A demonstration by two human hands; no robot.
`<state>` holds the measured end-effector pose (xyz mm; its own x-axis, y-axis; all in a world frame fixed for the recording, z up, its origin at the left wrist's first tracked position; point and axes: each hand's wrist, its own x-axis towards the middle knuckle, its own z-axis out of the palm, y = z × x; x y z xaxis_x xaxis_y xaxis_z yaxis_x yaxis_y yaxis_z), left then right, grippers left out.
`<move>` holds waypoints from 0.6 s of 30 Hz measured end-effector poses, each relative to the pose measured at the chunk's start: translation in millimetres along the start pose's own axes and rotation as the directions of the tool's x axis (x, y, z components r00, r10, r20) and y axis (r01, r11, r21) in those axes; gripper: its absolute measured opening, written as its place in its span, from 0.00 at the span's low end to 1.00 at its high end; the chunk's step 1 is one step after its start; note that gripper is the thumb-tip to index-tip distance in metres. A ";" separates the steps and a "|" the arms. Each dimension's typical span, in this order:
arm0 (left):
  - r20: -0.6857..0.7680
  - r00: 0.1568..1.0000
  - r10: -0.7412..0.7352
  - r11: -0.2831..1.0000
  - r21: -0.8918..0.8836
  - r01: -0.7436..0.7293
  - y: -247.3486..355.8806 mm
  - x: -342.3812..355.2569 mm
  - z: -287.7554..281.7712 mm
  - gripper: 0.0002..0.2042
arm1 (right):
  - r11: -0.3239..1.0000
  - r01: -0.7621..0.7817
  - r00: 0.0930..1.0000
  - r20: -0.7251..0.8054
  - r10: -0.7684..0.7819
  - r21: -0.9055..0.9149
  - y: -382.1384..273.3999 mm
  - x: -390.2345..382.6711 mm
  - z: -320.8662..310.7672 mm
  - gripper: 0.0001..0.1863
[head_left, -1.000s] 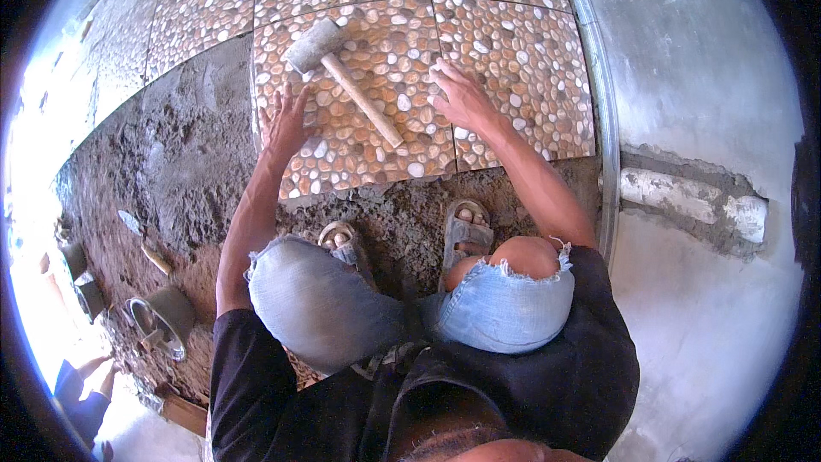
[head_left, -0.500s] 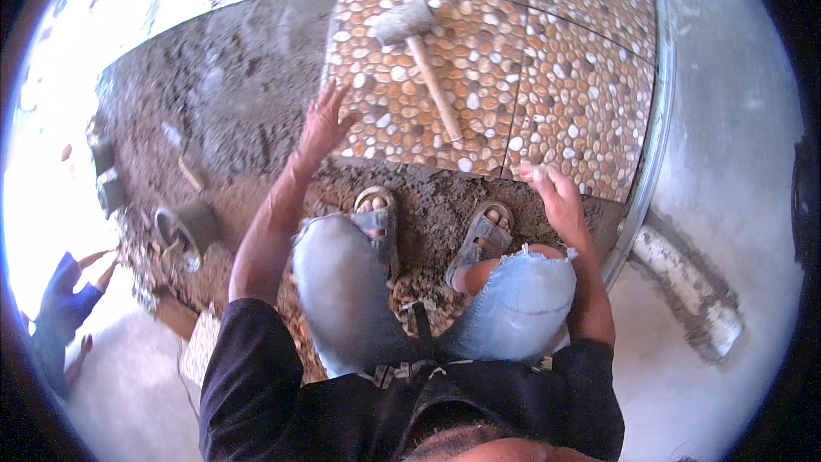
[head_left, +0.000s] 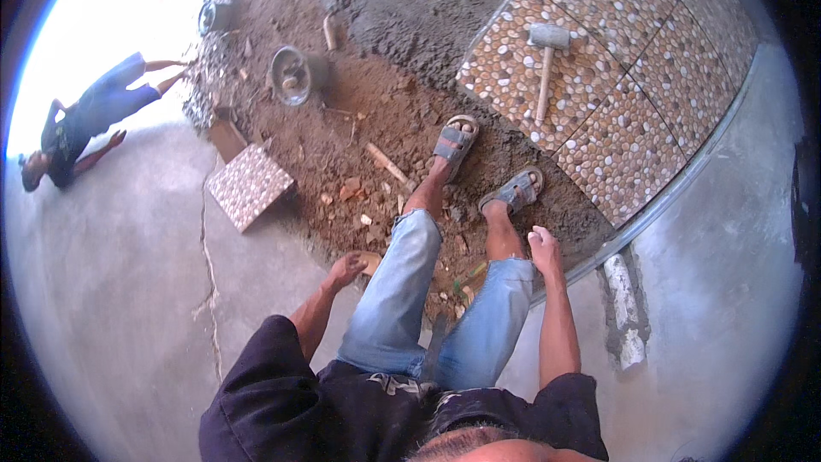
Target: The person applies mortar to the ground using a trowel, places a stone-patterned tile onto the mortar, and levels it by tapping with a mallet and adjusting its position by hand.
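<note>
I stand on the dirt bed in grey sandals (head_left: 453, 142) and jeans. My left hand (head_left: 345, 270) hangs by my left thigh with loosely bent fingers and nothing in it, just above a tan fragment (head_left: 370, 262) at the dirt's edge. My right hand (head_left: 545, 250) is curled into a loose fist by my right knee, also empty. A mallet with a white head and wooden handle (head_left: 546, 64) lies on the laid pebble-pattern tiles (head_left: 599, 145), well beyond my feet and out of reach of both hands.
A loose pebble-pattern tile (head_left: 250, 186) lies at the dirt's left edge. A dark bucket (head_left: 292, 75) sits farther back on the soil. Another person in blue (head_left: 90, 115) is at the far left. Concrete floor (head_left: 128, 308) surrounds the bed; a metal strip (head_left: 684, 184) borders the tiles.
I have risen from a crouch to standing and turned left. Both hands left the tiles and now hang by my legs. The mallet stays on the tiles.
</note>
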<state>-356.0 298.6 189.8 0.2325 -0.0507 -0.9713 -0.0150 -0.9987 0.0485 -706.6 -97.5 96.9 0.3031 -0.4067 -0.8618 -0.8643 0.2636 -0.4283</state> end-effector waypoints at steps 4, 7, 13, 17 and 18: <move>-0.047 0.991 -0.125 0.976 -0.187 0.114 -54.3 -77.7 28.8 0.29 | 0.971 0.078 0.994 0.090 -0.058 -0.227 -19.1 3.5 15.2 0.23; -0.056 0.992 -0.109 0.944 -0.318 0.086 -66.3 -102.7 16.3 0.27 | 0.958 0.144 0.989 0.080 -0.128 -0.247 -51.1 10.4 15.8 0.22; -0.189 0.951 -0.243 0.853 -0.509 0.117 -65.4 -119.6 -73.0 0.25 | 0.922 0.225 0.972 0.002 -0.237 -0.315 -164.8 51.1 20.6 0.21; -0.524 0.851 -0.039 0.904 -0.381 -0.193 -58.9 -52.6 -181.9 0.20 | 0.932 0.208 0.975 -0.015 -0.223 -0.296 -285.8 69.8 65.4 0.22; -0.608 0.785 0.122 0.882 -0.296 -0.367 0.6 -23.1 -226.1 0.18 | 0.934 0.272 0.957 -0.035 -0.287 -0.232 -290.5 90.2 79.8 0.22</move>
<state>-141.6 298.4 265.0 0.7716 -0.1641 -0.6145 0.1891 -0.8632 0.4680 -396.2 -141.0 121.9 0.5244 -0.4955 -0.6924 -0.8181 -0.0678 -0.5711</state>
